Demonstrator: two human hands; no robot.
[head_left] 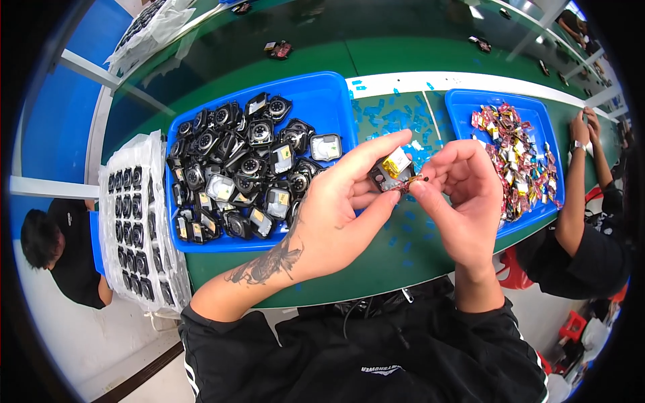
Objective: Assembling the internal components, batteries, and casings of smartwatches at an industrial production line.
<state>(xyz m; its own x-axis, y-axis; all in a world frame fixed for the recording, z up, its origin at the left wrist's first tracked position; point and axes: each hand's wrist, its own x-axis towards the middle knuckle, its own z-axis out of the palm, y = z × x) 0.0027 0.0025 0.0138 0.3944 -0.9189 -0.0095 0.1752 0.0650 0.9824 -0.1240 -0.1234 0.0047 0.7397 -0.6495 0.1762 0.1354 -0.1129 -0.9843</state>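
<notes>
My left hand (pixel 339 211) is closed around a small black smartwatch case (pixel 381 178), its inside turned up. A silver battery (pixel 398 161) with yellow tape sticks up out of the case. Thin wires and a small reddish part (pixel 405 185) lie at the case's near edge. My right hand (pixel 467 198) pinches the end of these wires between thumb and forefinger, close to my left thumb. Just left of my hands is a blue tray (pixel 329 94) heaped with black watch cases (pixel 235 168), some with pale backs.
A second blue tray (pixel 463 101) on the right holds a pile of small red boards and batteries (pixel 517 161). Blue scraps (pixel 386 117) litter the green table (pixel 383 269). White trays (pixel 134 215) of watch cases stand at the left. Co-workers sit left (pixel 74 248) and right (pixel 578 248).
</notes>
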